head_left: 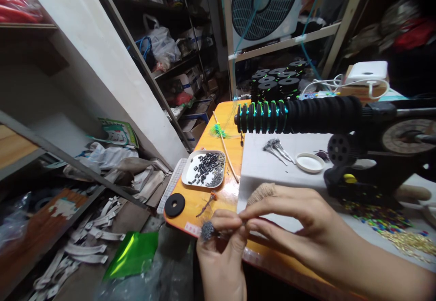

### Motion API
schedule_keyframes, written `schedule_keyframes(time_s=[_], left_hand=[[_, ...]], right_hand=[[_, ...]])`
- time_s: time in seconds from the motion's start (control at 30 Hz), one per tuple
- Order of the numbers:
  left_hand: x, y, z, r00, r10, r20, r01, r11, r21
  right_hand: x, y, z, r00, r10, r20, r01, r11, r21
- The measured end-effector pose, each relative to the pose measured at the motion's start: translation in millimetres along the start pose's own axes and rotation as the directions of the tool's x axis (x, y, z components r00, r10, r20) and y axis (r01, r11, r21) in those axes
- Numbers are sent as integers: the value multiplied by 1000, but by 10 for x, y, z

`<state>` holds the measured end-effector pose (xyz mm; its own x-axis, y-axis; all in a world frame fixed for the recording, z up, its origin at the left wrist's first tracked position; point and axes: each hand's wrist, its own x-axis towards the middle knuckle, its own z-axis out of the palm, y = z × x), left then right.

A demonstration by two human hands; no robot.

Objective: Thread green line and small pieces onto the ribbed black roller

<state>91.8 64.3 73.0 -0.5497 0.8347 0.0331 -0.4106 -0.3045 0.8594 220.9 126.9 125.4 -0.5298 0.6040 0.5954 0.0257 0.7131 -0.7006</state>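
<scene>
My left hand (223, 258) is closed around a small bunch of grey-tipped strands (207, 231); its head sticks out beside the fingers. My right hand (299, 214) pinches at the left fingertips, and what lies between finger and thumb is too small to make out. A beige finger wrap (261, 193) covers one right finger. Just beyond the hands, a white tray (185, 180) holds black tubes and small metal pieces. Near it lie a black foam disc (175, 205) and an orange-tipped twig-like piece (206, 204). More grey-tipped bunches (277, 148) rest on the white cloth.
A black machine (344, 151) carries a rod of black foam rings (323, 113), some wound with green and blue line. A thin stick (229, 158) lies on the orange table (226, 110). Loose beads (384, 219) spread at right. Stacked discs (269, 85) and a fan (262, 1) stand behind.
</scene>
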Motion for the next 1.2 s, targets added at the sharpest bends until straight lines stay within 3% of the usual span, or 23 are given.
schedule_keyframes(time_s=[0.17,0.27,0.33,0.4,0.47,0.53,0.63,0.73,0.83,0.9,1.0,1.07,1.13,1.2], left_hand=[[44,9,11,996,-33,84,35,999,-24],[65,64,42,986,-25,163,47,990,-134],[84,93,25,962,-71,263,135,963,-232],[122,98,-42,935,-116,334,204,948,-243],[184,80,-146,923,-152,354,216,965,-148],[251,59,-249,913,-231,337,239,971,19],[302,71,-317,915,-265,305,216,959,185],[279,129,-249,963,-106,246,54,977,207],[259,165,-126,979,74,188,-114,971,210],[271,164,-59,955,189,227,-229,959,169],[284,146,-6,877,352,326,-377,926,13],[258,132,-8,881,322,347,-294,947,-131],[216,115,-49,914,184,361,-110,970,-216],[186,96,-129,918,53,392,35,976,-214]], right_hand=[[39,-72,26,999,35,-20,-35,999,-13],[25,-55,42,1000,18,-2,-18,998,-52],[14,-15,34,997,-65,30,68,990,-120],[17,23,-7,969,-236,70,246,934,-257],[49,34,-88,901,-419,111,424,800,-424],[116,11,-195,852,-508,127,489,684,-541],[243,-49,-304,863,-490,124,469,683,-560],[311,-85,-267,924,-367,106,376,825,-422],[285,-105,-152,986,-157,49,163,963,-214],[249,-120,-91,998,-49,49,55,990,-128],[209,-127,-35,998,-17,68,22,996,-84],[189,-106,-11,993,-69,91,79,991,-105],[174,-66,-2,963,-234,136,260,937,-232],[178,-20,-28,855,-456,246,518,753,-406]])
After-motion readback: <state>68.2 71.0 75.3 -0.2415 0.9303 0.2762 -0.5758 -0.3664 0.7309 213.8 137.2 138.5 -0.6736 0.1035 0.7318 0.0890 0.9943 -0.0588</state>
